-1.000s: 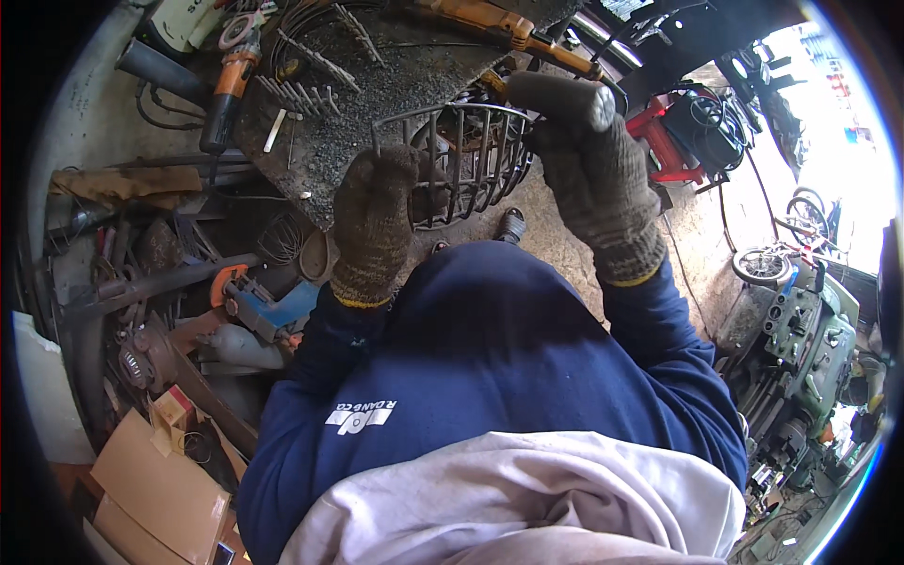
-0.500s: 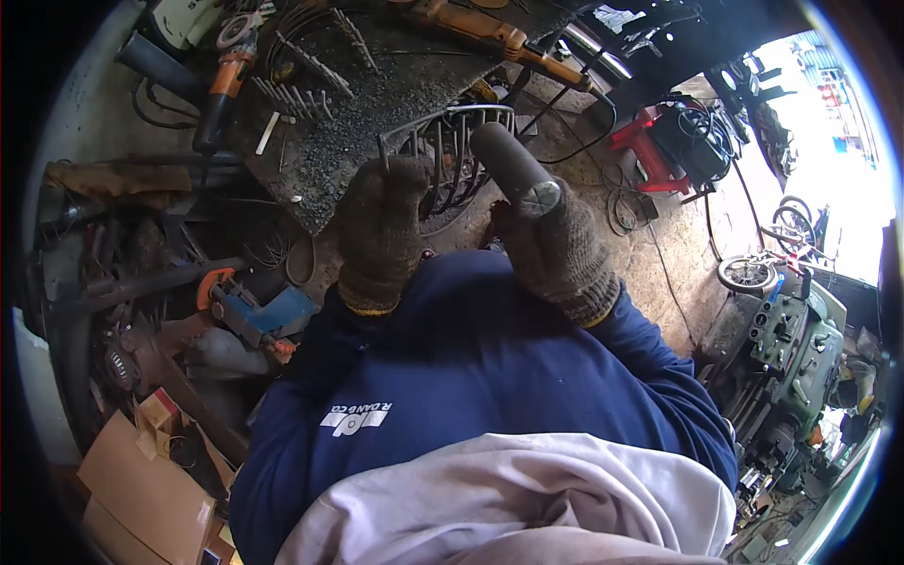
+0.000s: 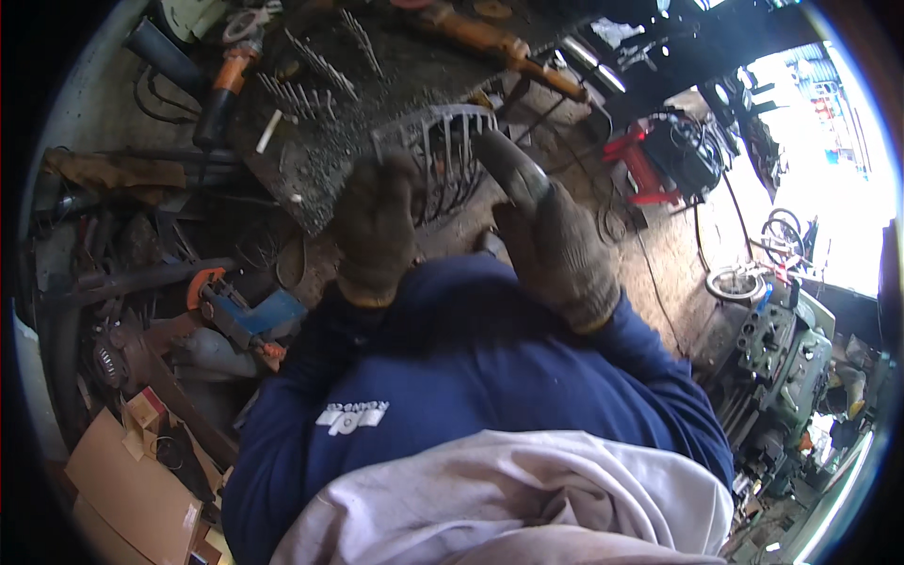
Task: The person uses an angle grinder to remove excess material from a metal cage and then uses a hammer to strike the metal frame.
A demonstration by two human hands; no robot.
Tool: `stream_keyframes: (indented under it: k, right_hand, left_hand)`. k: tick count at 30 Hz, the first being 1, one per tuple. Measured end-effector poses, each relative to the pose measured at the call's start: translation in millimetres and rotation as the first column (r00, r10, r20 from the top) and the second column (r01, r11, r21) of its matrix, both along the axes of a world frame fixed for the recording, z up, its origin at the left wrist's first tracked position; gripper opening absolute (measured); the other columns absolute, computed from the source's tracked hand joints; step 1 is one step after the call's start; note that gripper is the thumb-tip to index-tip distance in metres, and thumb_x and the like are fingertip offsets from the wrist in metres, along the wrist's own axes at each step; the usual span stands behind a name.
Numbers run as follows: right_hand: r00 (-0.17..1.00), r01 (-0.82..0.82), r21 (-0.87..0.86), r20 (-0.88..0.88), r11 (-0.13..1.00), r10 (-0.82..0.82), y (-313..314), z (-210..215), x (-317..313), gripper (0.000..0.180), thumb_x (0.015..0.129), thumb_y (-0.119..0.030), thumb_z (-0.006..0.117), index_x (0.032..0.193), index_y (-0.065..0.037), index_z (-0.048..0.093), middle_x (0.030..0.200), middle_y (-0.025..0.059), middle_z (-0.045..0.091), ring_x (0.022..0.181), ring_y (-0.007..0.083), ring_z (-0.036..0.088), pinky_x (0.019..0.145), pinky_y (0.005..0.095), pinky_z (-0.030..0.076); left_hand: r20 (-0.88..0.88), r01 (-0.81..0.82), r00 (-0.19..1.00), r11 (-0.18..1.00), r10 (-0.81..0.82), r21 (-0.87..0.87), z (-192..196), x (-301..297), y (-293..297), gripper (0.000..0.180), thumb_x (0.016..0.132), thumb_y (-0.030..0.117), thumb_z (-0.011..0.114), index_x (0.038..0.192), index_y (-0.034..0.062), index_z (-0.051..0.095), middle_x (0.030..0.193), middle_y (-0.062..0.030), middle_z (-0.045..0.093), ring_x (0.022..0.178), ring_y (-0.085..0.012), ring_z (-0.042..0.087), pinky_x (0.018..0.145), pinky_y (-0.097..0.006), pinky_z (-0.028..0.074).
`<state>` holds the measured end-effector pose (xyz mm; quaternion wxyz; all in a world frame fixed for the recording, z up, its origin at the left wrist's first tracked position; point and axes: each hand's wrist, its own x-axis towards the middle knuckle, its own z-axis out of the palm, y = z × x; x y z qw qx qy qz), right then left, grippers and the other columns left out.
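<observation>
Head view, the single view. Hands: two, both in dark knitted gloves, well apart from each other. Left hand (image 3: 375, 231): clamped on the near left end of one curved, barred metal frame (image 3: 448, 141). Right hand (image 3: 562, 250): closed, with one thick grey cylinder (image 3: 516, 174) standing out of the fist, tilted up and to the left; what the fingers wrap underneath is hidden.

Frame position: between and beyond the two hands, by the near right edge of one dark table (image 3: 306, 174). Bars number several; blur prevents an exact count. Cylinder tip overlaps the frame's right side in the view; cannot tell whether they touch.

On the table: two long ridged rods (image 3: 322, 64), one row of short rods (image 3: 294, 98) (count uncertain) and one white stick (image 3: 269, 132). Orange power tools: two, one at left (image 3: 224, 92), one along the far side (image 3: 485, 40).

Right side: one red-and-black machine (image 3: 664, 165) on the floor, two spoked wheels (image 3: 737, 283) near the doorway, one green machine (image 3: 786, 363) lower down. Left side: one blue-and-orange tool (image 3: 252, 309), one grey bottle-shaped object (image 3: 215, 351), brown cardboard (image 3: 132, 485) at lower left.
</observation>
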<state>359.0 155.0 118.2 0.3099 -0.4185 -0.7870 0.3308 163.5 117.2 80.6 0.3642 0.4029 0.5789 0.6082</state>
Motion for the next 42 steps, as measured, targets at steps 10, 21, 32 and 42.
stream_keyframes:
  k: [10,21,32,42]
  right_hand:
    - [0.997,0.027,0.191,-0.072,0.981,-0.013,0,28,-9,0.036,0.092,-0.021,0.059,0.122,-0.002,0.056,0.091,0.0196,0.066,0.080,0.0367,0.068,0.069,0.0441,0.053]
    - [0.981,0.000,0.428,0.177,0.904,-0.083,5,40,-13,0.040,0.092,-0.017,0.057,0.128,-0.001,0.052,0.107,0.0227,0.063,0.097,0.0372,0.065,0.078,0.0415,0.052]
    - [0.998,0.065,-0.135,-0.006,0.989,-0.066,17,24,-9,0.051,0.091,-0.006,0.054,0.139,0.002,0.040,0.128,0.0199,0.059,0.123,0.0247,0.055,0.103,0.0347,0.044]
    - [0.979,-0.104,-0.014,-0.176,0.995,0.100,1,27,0,0.040,0.088,-0.010,0.059,0.126,0.001,0.053,0.094,0.0133,0.067,0.083,0.0232,0.068,0.072,0.0345,0.055]
  left_hand:
    - [-0.212,0.010,0.977,0.997,0.006,0.072,4,-3,8,0.027,0.098,0.028,0.059,0.089,0.0029,0.064,0.064,0.0022,0.054,0.058,-0.0061,0.049,0.053,-0.025,0.040]
    - [-0.334,-0.029,0.938,0.982,0.091,0.187,-9,-13,17,0.029,0.097,0.030,0.060,0.086,0.0030,0.064,0.065,-0.0013,0.057,0.058,-0.0078,0.051,0.052,-0.028,0.040]
    - [-0.010,0.077,0.997,0.997,-0.077,-0.002,12,-12,5,0.024,0.097,0.023,0.060,0.090,0.0008,0.066,0.064,-0.0004,0.058,0.058,-0.0071,0.052,0.052,-0.026,0.041]
    - [-0.135,0.052,0.989,0.999,-0.053,-0.007,15,-8,-1,0.026,0.097,0.025,0.061,0.089,0.0008,0.065,0.064,-0.0025,0.060,0.058,-0.0075,0.054,0.053,-0.025,0.042]
